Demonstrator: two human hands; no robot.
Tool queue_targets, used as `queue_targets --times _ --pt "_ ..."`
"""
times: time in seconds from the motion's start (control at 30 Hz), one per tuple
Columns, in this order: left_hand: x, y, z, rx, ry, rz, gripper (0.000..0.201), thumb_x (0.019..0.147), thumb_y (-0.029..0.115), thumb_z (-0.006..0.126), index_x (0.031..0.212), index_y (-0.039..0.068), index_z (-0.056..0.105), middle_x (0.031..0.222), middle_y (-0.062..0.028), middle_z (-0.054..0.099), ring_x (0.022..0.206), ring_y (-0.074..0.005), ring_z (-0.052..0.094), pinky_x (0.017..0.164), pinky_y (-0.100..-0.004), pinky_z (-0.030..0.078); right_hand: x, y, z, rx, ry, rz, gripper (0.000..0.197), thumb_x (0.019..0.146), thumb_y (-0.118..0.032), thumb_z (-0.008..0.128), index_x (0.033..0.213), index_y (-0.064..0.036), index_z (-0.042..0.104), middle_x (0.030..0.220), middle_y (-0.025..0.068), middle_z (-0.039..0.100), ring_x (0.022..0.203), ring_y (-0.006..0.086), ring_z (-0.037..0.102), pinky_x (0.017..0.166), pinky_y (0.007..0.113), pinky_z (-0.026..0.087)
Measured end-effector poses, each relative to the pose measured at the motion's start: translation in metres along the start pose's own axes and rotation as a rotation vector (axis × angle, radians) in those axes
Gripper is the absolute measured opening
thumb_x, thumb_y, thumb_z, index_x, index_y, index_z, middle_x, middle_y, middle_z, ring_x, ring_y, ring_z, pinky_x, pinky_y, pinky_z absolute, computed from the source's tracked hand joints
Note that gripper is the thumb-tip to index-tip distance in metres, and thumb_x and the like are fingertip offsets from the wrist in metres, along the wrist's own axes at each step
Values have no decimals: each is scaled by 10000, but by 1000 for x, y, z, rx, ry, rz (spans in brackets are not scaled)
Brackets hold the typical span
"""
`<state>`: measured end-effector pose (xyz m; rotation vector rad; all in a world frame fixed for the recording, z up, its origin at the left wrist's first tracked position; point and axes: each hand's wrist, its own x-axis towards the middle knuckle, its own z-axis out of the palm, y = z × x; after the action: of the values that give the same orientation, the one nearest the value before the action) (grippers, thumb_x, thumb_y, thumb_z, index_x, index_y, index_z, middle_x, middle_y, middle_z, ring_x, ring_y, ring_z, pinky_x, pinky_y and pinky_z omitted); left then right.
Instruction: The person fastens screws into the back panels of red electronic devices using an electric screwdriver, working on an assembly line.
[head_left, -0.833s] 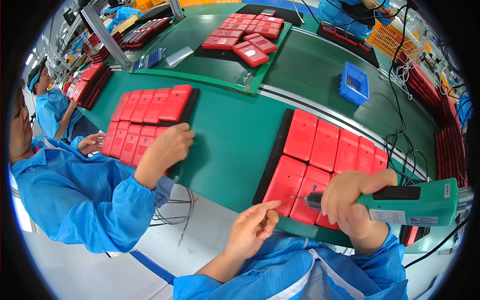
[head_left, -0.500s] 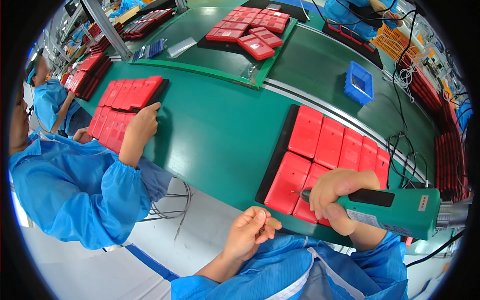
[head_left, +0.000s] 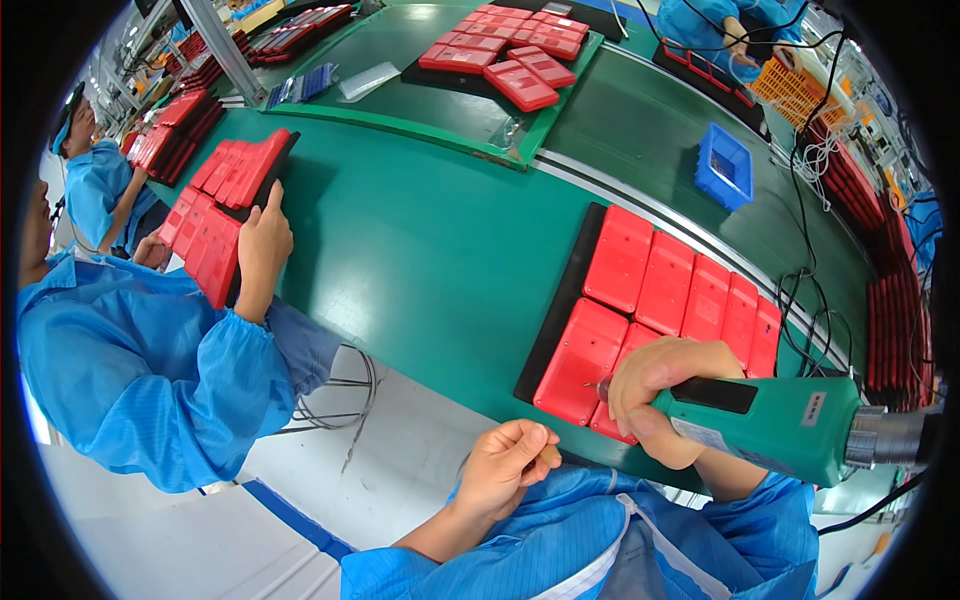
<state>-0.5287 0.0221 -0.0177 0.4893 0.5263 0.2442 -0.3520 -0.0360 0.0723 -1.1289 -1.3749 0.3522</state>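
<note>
My right hand (head_left: 660,395) is wrapped round a green electric screwdriver (head_left: 775,425), held nearly level with its nose to the left. The thin bit at its nose is over the near-left red plastic case (head_left: 580,360); whether it touches a screw cannot be made out. That case lies with several others in two rows on a black tray (head_left: 560,305). Nearer my body, my left hand (head_left: 507,462) is off the table edge, thumb and fingers pinched together. Whatever lies inside those fingers is hidden.
At left, a co-worker's hands hold a tilted tray of red cases (head_left: 225,205). A blue bin (head_left: 724,166) stands beyond my tray. More red cases (head_left: 520,60) are piled at the far side. Black cables (head_left: 805,280) hang at right, and the green table (head_left: 420,260) ends before me.
My right hand and the screwdriver have shifted slightly left. My left fingers have curled closer, covering the small dark bits seen between them before. The co-worker has tipped up the tray at left.
</note>
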Motion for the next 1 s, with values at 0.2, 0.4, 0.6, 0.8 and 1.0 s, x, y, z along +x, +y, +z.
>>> queue_targets --times 0.2,0.4,0.6,0.8,1.0 --pt "4 -3 -7 -22 14 -10 234 885 232 498 811 19 558 643 -67 562 506 -75 453 429 -175 309 0 2 0 24 -13 24 397 579 64 677 922 -26 499 601 50 568 495 147 555 470 242 425" --pt "2 -5 -10 -20 28 3 231 879 226 509 789 19 558 614 -68 553 483 -77 445 426 -177 308 0 3 3 79 6 -15 389 567 62 672 910 -12 505 635 73 577 496 153 560 482 248 443" --pt "5 -8 -12 -38 22 34 229 863 224 535 765 18 554 584 -63 529 468 -78 424 423 -184 311 1 7 4 127 25 -29 383 560 65 665 903 -5 509 629 86 571 497 165 566 486 258 451" --pt "5 -6 -10 -25 35 6 238 869 216 527 838 -19 554 643 -61 548 489 -65 427 423 -171 303 3 8 10 145 54 -99 389 523 116 643 874 22 506 603 99 556 463 191 556 444 280 450" --pt "5 -3 -6 -27 54 -22 233 871 205 526 857 -27 551 663 -57 558 506 -52 439 428 -156 309 5 8 10 179 -16 -96 393 505 150 626 858 37 497 584 109 543 441 205 549 412 287 440"
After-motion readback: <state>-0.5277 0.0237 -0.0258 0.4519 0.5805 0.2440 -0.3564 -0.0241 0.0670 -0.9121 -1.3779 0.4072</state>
